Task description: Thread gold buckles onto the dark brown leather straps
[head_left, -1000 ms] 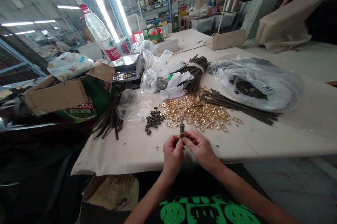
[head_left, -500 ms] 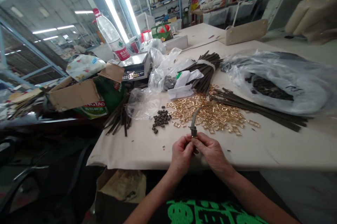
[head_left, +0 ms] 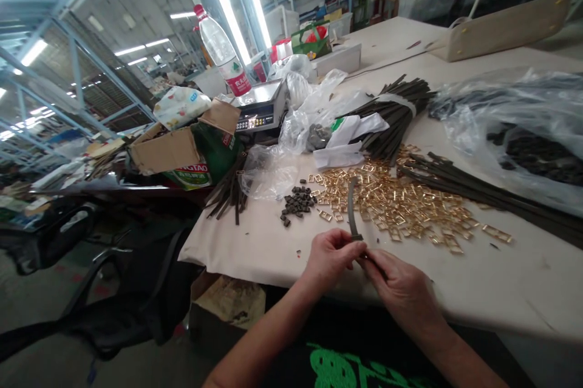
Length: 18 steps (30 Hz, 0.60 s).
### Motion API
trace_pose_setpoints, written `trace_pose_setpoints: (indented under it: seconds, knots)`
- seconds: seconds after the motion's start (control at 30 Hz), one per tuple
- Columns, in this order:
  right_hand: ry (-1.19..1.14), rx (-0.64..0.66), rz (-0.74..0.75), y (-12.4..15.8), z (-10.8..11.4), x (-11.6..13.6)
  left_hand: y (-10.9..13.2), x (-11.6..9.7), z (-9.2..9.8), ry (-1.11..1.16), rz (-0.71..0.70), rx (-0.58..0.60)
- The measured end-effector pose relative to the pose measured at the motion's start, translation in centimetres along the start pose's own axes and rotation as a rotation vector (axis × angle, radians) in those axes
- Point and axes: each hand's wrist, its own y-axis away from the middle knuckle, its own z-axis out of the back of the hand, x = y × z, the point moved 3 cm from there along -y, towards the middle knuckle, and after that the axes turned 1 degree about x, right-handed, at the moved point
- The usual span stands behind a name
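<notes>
A narrow dark strap [head_left: 351, 211] stands up from between my two hands and curves over the near side of the brass-coloured buckles. My left hand [head_left: 334, 254] is closed on it, thumb and fingers pinched near a dark loop [head_left: 357, 238]. My right hand [head_left: 398, 279] grips the strap's lower part, its fingers closed just right of the left thumb. Any buckle at the grip is hidden by the fingers. Just beyond lies a pile of gold rectangular buckles [head_left: 412, 209]. Left of it is a heap of small dark loops [head_left: 298, 201].
Bundled dark straps [head_left: 394, 118] lie behind the buckles, more loose straps [head_left: 492, 194] to the right. A clear plastic bag [head_left: 542, 133] holds dark pieces. At the left stand a scale [head_left: 262, 105] with a bottle [head_left: 223, 51] and an opened carton [head_left: 166, 151]. A chair [head_left: 132, 291] is beside the table.
The view has swung right to left, so the table things appear shifted rightward. My right hand has slid lower along the strap, and the left thumb now lies across it near the loop.
</notes>
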Motion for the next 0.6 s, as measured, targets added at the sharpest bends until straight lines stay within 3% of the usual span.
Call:
trace_pose_setpoints:
  seconds: [0.27,0.43,0.53,0.6]
  knots:
    - [-0.288,0.241,-0.073,-0.6,0.5,-0.3,-0.3,0.0,0.8,0.046,0.074,0.098]
    - [-0.208,0.096,-0.140,-0.8,0.8,-0.3,-0.8,-0.2,0.7,-0.009,0.044,0.126]
    - [-0.168,0.006,-0.168,-0.7,1.0,-1.0,0.6,-2.7,1.2,-0.200,-0.076,0.042]
    - [-0.173,-0.004,-0.170,-0.6,1.1,-1.6,2.9,-4.9,1.9,-0.281,-0.140,0.046]
